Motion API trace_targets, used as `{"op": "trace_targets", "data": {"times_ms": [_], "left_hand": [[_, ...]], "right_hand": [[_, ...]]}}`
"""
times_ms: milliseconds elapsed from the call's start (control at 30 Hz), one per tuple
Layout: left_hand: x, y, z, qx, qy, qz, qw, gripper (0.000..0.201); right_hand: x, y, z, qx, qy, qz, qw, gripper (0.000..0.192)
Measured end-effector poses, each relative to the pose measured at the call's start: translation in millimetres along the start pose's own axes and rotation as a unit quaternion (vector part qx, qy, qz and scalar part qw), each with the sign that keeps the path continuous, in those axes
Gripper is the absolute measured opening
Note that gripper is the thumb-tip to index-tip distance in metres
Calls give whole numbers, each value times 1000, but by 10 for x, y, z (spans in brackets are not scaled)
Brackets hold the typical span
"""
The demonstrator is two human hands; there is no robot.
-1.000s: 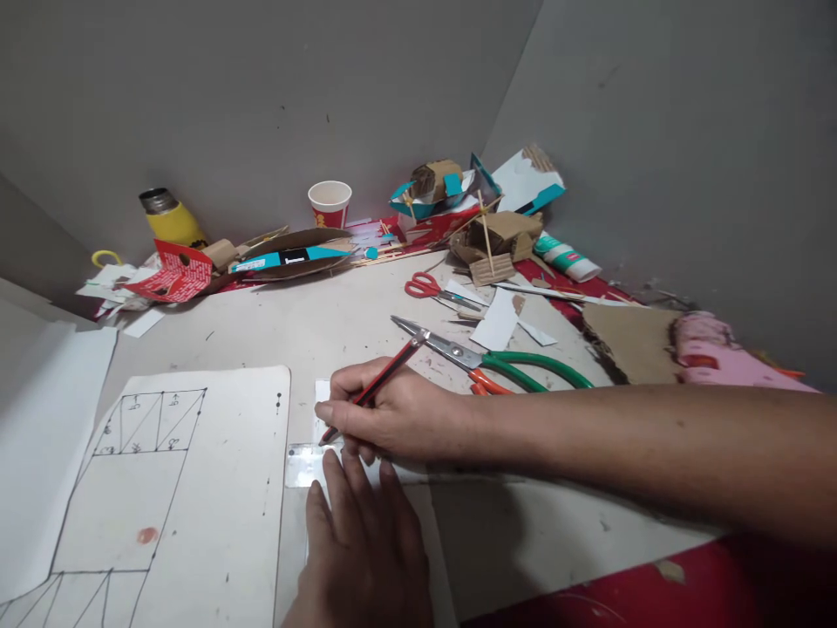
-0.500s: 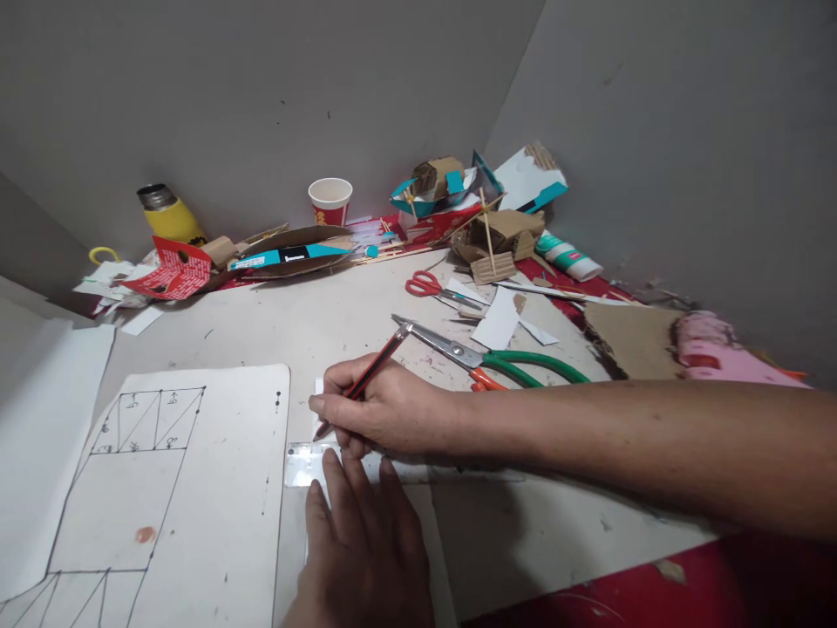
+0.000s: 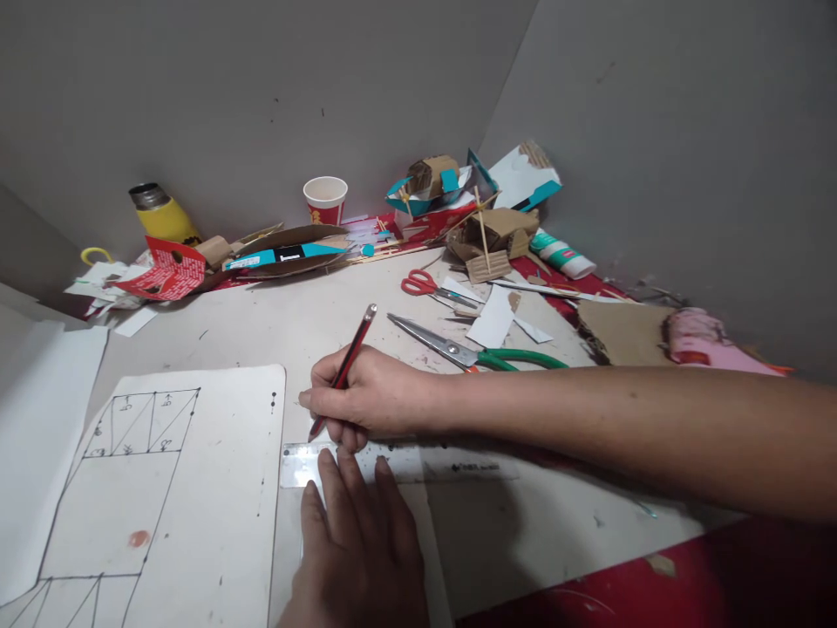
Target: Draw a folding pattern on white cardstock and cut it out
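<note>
Between the fingers of my right hand (image 3: 357, 397) is a red and black pencil (image 3: 353, 351), its tip down at the upper edge of a clear ruler (image 3: 432, 462). My left hand (image 3: 359, 541) lies with fingers spread on the ruler, pressing it over a sheet of white paper (image 3: 432, 545). The paper is mostly hidden under my hands and the ruler. Left of them rests a white card (image 3: 215, 497) drawn with dark lines, triangles and handwritten marks. Past my right wrist are large shears (image 3: 451, 349) with green and orange handles, partly covered by my forearm.
Small red-handled scissors (image 3: 418, 283) lie by white paper scraps (image 3: 493, 318). Along the back stand a yellow bottle (image 3: 160, 216), a paper cup (image 3: 325, 201) and cardboard pieces (image 3: 497, 231). A glue tube (image 3: 566, 255) and pink cloth-like item (image 3: 703, 340) are at right.
The pencil has tipped more upright and its tip has shifted slightly left along the ruler. My right forearm has risen a little. My left hand stays on the ruler; the view has shifted slightly.
</note>
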State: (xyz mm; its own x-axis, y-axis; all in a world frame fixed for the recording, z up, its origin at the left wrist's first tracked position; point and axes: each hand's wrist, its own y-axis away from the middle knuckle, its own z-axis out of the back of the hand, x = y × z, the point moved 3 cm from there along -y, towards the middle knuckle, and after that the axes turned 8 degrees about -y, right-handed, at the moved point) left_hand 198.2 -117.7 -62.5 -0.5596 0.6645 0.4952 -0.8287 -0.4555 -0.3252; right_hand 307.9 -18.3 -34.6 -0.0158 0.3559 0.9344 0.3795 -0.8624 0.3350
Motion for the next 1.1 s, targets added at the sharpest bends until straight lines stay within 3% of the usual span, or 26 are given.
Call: {"op": "trace_targets", "data": {"times_ms": [467, 700, 1100], "left_hand": [[27, -7, 4, 11, -15, -25, 1000, 43], [40, -15, 9, 16, -10, -23, 1000, 42], [29, 4, 6, 32, -4, -27, 999, 40]], "right_hand": [[143, 12, -4, 31, 41, -9, 999, 30], [126, -5, -3, 38, 68, 24, 997, 30], [255, 131, -31, 37, 213, 91, 972, 35]]}}
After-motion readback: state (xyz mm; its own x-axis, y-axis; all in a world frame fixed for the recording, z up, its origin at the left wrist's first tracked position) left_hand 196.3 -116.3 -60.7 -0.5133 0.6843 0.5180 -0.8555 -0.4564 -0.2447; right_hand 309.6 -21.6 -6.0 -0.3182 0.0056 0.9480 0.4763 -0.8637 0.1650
